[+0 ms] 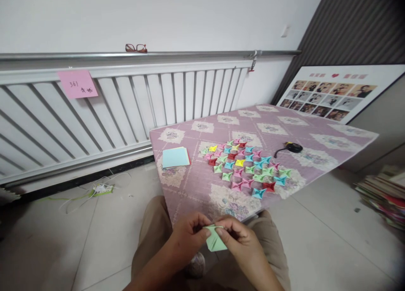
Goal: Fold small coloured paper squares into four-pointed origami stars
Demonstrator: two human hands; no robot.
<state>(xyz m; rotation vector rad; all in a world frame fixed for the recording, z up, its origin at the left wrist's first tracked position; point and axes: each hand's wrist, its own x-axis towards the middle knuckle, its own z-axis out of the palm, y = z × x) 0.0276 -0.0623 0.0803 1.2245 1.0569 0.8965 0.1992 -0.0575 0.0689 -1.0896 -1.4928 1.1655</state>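
Note:
Between both hands, just off the table's near edge and above my lap, is a partly folded sheet of light green paper [215, 241]. My left hand [193, 234] pinches its upper left corner between thumb and fingers. On the upper right side, my right hand [237, 238] grips it the same way, thumb pressed on the front. Creases run down the paper's face. Beyond the hands, many small folded paper pieces [239, 162] in pink, green, blue, yellow and red stand in rows on the table. A stack of square paper [175, 158], light blue on top, lies at the left.
The table has a purple patterned cloth [196, 189]. On it at the right lies a black corded object [293, 147]. A white radiator [126, 105] runs along the wall, with a pink note [77, 84]. A power strip [103, 189] sits on the floor; stacked papers [384, 194] stand right.

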